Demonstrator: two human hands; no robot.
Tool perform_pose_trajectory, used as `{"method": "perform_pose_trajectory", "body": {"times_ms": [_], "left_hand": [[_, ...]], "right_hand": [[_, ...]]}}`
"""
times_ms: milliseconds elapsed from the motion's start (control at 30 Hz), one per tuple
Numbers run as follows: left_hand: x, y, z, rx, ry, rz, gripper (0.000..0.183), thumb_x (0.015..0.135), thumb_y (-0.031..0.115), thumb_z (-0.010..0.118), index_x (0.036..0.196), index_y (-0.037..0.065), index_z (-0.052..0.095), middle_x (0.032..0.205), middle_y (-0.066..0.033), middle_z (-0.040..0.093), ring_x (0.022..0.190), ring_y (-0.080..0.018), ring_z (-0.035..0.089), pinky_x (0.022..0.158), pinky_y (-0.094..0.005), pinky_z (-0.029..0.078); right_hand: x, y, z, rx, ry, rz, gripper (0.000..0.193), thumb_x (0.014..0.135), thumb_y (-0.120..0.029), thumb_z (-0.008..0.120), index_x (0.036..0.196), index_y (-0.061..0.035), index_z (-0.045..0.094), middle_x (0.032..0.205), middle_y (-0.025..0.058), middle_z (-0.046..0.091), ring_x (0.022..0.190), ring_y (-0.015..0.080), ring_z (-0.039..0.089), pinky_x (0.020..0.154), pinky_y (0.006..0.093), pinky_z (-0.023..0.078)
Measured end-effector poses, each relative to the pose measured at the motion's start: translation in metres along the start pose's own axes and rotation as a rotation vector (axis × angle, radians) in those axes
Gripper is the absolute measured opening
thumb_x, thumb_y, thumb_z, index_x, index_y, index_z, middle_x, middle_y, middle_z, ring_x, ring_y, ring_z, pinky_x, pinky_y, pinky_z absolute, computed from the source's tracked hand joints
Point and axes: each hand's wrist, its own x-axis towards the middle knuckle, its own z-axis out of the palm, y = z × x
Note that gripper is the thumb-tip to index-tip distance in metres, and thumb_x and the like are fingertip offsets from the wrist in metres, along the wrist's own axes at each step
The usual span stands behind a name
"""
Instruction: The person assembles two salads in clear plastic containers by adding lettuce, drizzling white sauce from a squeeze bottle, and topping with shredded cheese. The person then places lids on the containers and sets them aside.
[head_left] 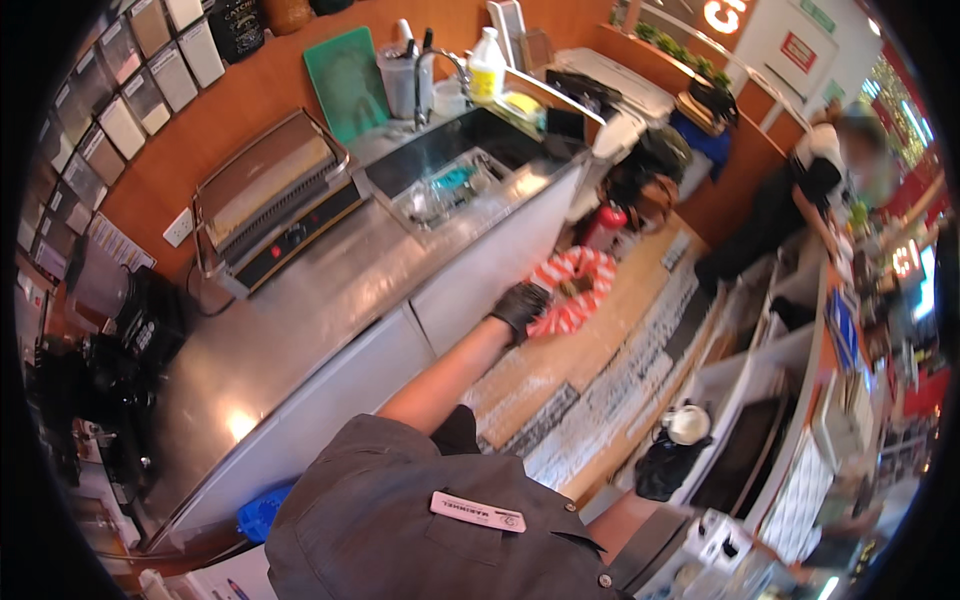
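Holding seems the step: the gloved left hand [521,309] clamps red-and-white striped food paper [603,276], the right hand [668,468] apparently wraps a white cup [687,424]; moving on calls for steadiness

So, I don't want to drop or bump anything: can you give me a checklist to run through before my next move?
1. Gloves on: ok, dark ones on left hand and right hand.
2. Left hand gripping the red-and-white striped paper: ok, at its near edge.
3. Brown item secure within the paper: cannot tell, blurred.
4. Right hand firm on the white round container: cannot tell.
5. Grill press lid down: ok.
6. Sink free of things: not ok, clear containers are in it.
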Motion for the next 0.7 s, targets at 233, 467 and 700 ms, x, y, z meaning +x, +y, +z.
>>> {"method": "perform_pose_trajectory", "body": {"times_ms": [233, 467, 700], "left_hand": [[0.227, 0.187, -0.216, 0.984, 0.767, 0.185, 0.031, 0.074, 0.028, 0.062, 0.092, 0.002, 0.063, 0.095, -0.0261, 0.061, 0.091, -0.0385, 0.059, 0.079, -0.0434, 0.047], [0.35, 0.278, -0.263, 0.913, 1.0, -0.05, 0.062, 0.068, 0.044, 0.073, 0.113, 0.005, 0.053, 0.111, -0.0177, 0.06, 0.104, -0.0317, 0.058, 0.088, -0.0411, 0.047], [0.393, 0.24, -0.302, 0.972, 1.168, 0.168, 0.024, 0.082, 0.025, 0.056, 0.089, 0.004, 0.062, 0.092, -0.0206, 0.064, 0.088, -0.0381, 0.061, 0.076, -0.045, 0.049]], "right_hand": [[0.132, 0.169, 0.164, -0.538, -0.285, 0.302, 0.049, 0.068, 0.011, 0.054, 0.115, -0.0027, 0.056, 0.108, 0.0064, 0.059, 0.097, 0.0185, 0.059, 0.086, 0.0299, 0.046], [0.273, 0.276, 0.292, -0.408, -0.664, 0.531, 0.051, 0.073, 0.001, 0.068, 0.121, -0.0009, 0.052, 0.118, 0.0077, 0.056, 0.107, 0.018, 0.054, 0.093, 0.0314, 0.043], [0.371, 0.432, 0.417, -0.751, -1.098, 0.145, 0.043, 0.063, 0.001, 0.079, 0.098, -0.0046, 0.056, 0.096, 0.0027, 0.056, 0.093, 0.0131, 0.053, 0.084, 0.0273, 0.044]]}}
